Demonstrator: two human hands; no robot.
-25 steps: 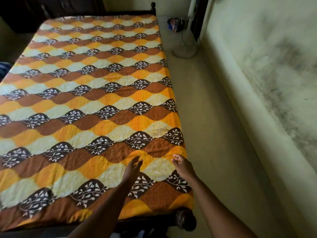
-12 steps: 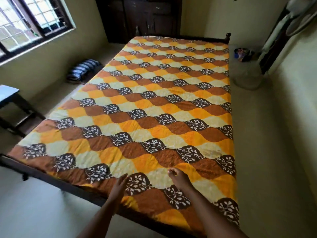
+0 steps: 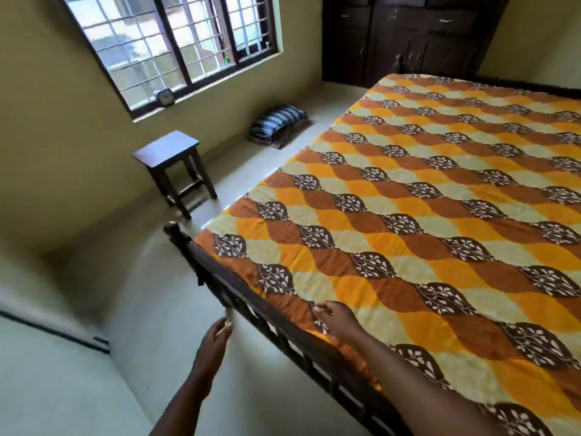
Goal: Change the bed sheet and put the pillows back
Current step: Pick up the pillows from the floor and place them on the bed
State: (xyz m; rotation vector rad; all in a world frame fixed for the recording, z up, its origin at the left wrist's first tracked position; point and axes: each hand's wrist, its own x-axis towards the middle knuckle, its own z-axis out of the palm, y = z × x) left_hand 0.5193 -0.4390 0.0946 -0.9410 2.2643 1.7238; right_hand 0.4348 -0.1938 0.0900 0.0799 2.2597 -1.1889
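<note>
Right hand (image 3: 338,320) rests on the bed sheet (image 3: 408,231), fingers (image 3: 321,309) curled, can't tell if they're pinching it. Left hand (image 3: 213,344) hangs over the floor (image 3: 151,294), fingers loose.

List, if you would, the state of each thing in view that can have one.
bed sheet: spread flat across the bed frame.
pillows: piled on the floor under the window.
left hand: empty, fingers relaxed, beside the bed frame.
right hand: fingers curled on the sheet's edge; grip unclear.
stool: upright.
wardrobe: doors shut.
</note>
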